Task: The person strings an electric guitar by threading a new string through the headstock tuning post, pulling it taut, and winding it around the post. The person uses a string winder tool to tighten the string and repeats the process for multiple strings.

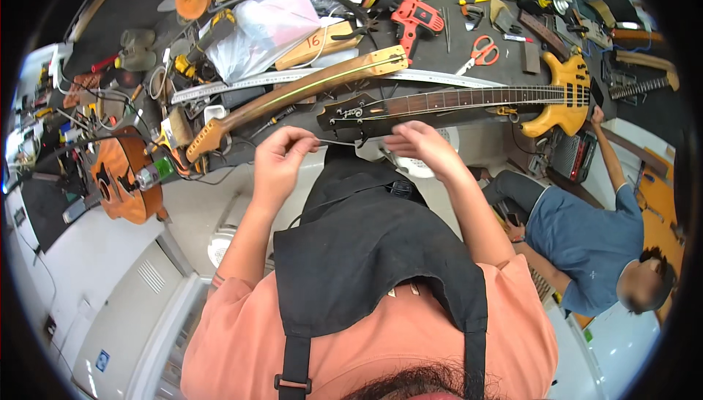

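A bass guitar (549, 118) with a yellow wooden body lies across the bench edge, its dark headstock (344, 116) pointing left toward my hands. Just left of the headstock, my left hand (284, 157) is closed in a pinch on a thin strand that runs right along the headstock's near side. My right hand (428, 152) is on the other side, below the neck, its fingers curled together; what they hold is too small to make out. Beyond my left hand lies a separate guitar neck (293, 96), turned back side up.
A long metal ruler (253, 81), orange-handled scissors (483, 50), a red power tool (417, 21) and a plastic bag (263, 30) crowd the bench. An acoustic guitar (124, 177) stands at left. A co-worker in a blue shirt (586, 228) sits at right, one hand near the bass body.
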### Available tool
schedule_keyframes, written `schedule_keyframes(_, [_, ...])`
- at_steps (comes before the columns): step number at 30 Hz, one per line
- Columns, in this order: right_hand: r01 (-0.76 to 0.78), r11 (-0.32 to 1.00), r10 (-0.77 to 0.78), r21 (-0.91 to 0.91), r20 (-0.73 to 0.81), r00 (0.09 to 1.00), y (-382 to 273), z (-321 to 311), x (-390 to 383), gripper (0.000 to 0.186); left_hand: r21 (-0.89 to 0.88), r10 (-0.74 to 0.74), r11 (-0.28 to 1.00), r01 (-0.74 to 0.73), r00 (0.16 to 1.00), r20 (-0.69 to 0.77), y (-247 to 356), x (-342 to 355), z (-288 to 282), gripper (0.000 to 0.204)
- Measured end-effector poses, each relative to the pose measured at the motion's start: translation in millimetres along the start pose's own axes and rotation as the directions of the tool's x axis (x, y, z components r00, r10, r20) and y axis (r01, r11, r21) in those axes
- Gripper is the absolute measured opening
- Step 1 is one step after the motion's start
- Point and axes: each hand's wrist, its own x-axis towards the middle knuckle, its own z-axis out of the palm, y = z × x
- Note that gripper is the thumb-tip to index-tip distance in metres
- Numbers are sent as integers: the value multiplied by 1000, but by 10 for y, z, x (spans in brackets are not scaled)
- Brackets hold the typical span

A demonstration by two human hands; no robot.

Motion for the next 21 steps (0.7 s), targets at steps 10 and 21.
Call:
schedule_keyframes(10, [524, 768, -629, -368, -275, 727, -599, 394, -1193, 15, 211, 394, 734, -645, 658, 641, 1157, 643, 1120, 9])
schedule_keyframes(21, [592, 750, -603, -294, -671, 432, -241, 251, -1477, 14, 789, -12, -314, -528, 833, 553, 534, 2814, 1029, 95])
